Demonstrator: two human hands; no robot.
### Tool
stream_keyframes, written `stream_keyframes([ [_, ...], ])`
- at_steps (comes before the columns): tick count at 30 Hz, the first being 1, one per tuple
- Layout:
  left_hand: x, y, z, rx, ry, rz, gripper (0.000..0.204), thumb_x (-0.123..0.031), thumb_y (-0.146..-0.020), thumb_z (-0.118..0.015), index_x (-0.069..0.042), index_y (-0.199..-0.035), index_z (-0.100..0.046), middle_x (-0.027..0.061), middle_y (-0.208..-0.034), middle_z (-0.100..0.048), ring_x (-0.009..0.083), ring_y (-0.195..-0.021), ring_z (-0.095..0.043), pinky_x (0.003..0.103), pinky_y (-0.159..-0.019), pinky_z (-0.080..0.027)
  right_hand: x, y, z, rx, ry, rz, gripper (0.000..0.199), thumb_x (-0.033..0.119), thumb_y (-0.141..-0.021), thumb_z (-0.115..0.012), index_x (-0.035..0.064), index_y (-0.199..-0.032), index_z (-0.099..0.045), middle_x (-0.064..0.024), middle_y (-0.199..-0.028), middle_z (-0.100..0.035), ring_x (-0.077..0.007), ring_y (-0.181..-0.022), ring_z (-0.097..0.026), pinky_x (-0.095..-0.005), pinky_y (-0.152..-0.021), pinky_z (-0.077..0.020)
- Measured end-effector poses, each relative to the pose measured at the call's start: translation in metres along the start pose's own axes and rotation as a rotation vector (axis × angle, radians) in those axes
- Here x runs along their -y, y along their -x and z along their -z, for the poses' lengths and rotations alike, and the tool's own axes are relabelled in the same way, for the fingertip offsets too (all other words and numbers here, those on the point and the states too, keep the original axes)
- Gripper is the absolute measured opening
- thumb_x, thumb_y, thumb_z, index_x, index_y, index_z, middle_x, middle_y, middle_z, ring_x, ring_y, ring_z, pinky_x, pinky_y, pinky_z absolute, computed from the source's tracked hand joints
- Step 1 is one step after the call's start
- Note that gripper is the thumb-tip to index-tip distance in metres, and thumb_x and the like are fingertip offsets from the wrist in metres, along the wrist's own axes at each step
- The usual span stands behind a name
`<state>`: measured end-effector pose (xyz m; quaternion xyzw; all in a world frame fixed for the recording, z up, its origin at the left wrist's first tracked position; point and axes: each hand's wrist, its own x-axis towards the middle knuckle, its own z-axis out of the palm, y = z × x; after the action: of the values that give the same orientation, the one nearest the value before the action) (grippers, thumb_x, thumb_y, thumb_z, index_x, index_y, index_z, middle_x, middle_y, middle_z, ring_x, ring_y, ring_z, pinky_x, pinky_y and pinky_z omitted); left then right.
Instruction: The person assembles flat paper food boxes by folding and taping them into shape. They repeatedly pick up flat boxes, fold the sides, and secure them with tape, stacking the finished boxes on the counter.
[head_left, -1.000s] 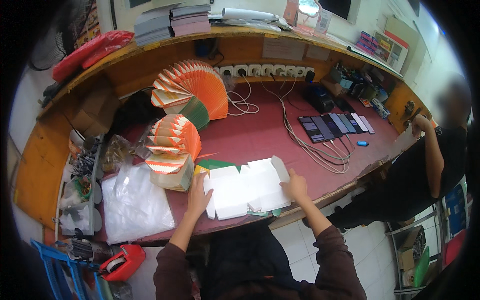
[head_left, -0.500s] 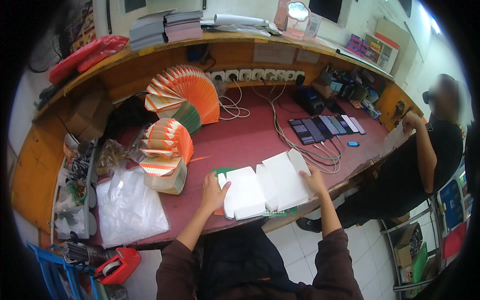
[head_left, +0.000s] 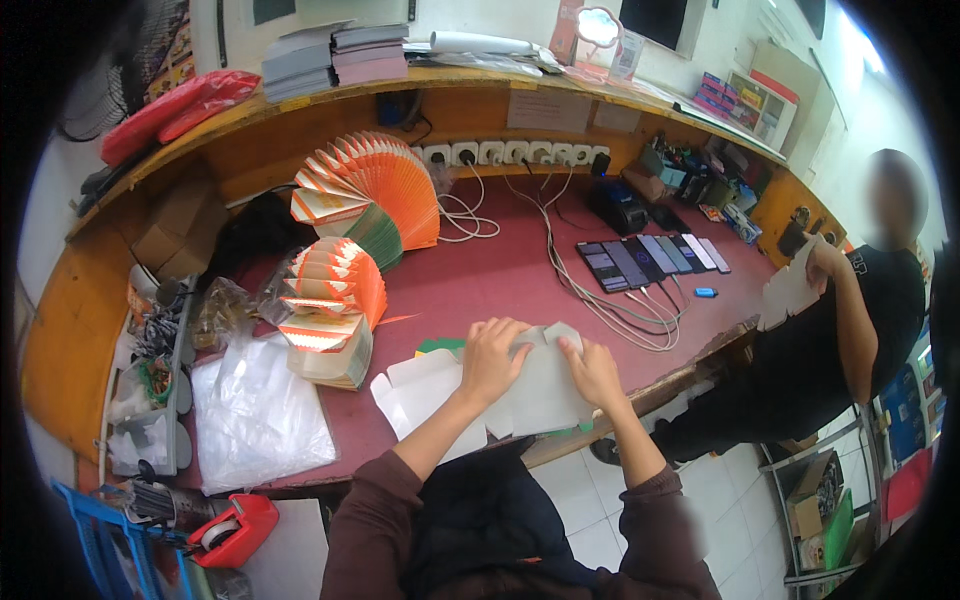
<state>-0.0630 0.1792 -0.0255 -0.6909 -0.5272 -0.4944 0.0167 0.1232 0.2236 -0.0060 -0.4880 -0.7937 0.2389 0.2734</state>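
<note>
A flat white cardboard box blank [head_left: 500, 395] is pinned to the red surface [head_left: 520, 270] under both hands, left hand [head_left: 492, 358] and right hand [head_left: 592, 370] pressed half-curled on its upper flaps, apparently so creases can be folded.

The person wore a dark maroon long-sleeved top, its sleeves pushed up the forearms nearest the red desk [head_left: 480, 290], leaving the left hand [head_left: 492, 357] and right hand [head_left: 592, 370] bare, without rings or gloves.
</note>
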Motion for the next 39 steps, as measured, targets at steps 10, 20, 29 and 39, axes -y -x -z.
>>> stream_keyframes([
  [10,-0.015,0.040,-0.025,-0.007,-0.262,-0.199,0.034,-0.012,-0.074,-0.064,-0.006,-0.107,-0.060,0.0078,-0.104,-0.059,0.0242,-0.097,-0.055,0.040,-0.086,-0.039,-0.051,-0.035,-0.042,0.043,-0.360,-0.265,0.044,0.035,-0.090,-0.052,-0.0074,-0.098,-0.062,-0.0203,-0.082,-0.066,-0.0289,-0.074,-0.064,-0.0378,-0.070,-0.0478],
  [20,0.024,0.058,-0.036,0.380,0.134,0.057,0.021,-0.026,-0.078,-0.068,-0.005,-0.078,-0.071,0.0040,-0.066,-0.060,0.0189,-0.064,-0.060,0.032,-0.056,-0.046,-0.060,-0.019,-0.048,0.098,-0.032,-0.112,0.042,0.025,-0.082,-0.066,-0.0044,-0.109,-0.056,-0.0246,-0.093,-0.064,-0.0348,-0.086,-0.063,-0.0391,-0.073,-0.0482],
  [29,0.046,0.040,-0.038,0.657,0.212,0.364,0.054,-0.047,-0.075,-0.068,-0.006,-0.110,-0.065,0.0182,-0.111,-0.058,0.0231,-0.106,-0.052,0.041,-0.091,-0.039,-0.079,-0.013,-0.060,0.014,0.172,-0.072,0.050,0.027,-0.076,-0.070,0.0005,-0.116,-0.054,-0.0197,-0.094,-0.062,-0.0334,-0.083,-0.062,-0.0399,-0.072,-0.0483],
  [39,0.060,0.056,-0.055,0.436,-0.439,0.070,0.102,-0.072,-0.057,-0.066,-0.009,-0.134,-0.045,0.0195,-0.149,-0.016,0.0399,-0.139,-0.006,0.070,-0.102,-0.002,-0.054,0.010,-0.081,-0.169,0.580,0.097,0.064,0.026,-0.072,-0.071,0.0006,-0.126,-0.046,-0.0164,-0.111,-0.053,-0.0326,-0.096,-0.057,-0.0438,-0.075,-0.0477],
])
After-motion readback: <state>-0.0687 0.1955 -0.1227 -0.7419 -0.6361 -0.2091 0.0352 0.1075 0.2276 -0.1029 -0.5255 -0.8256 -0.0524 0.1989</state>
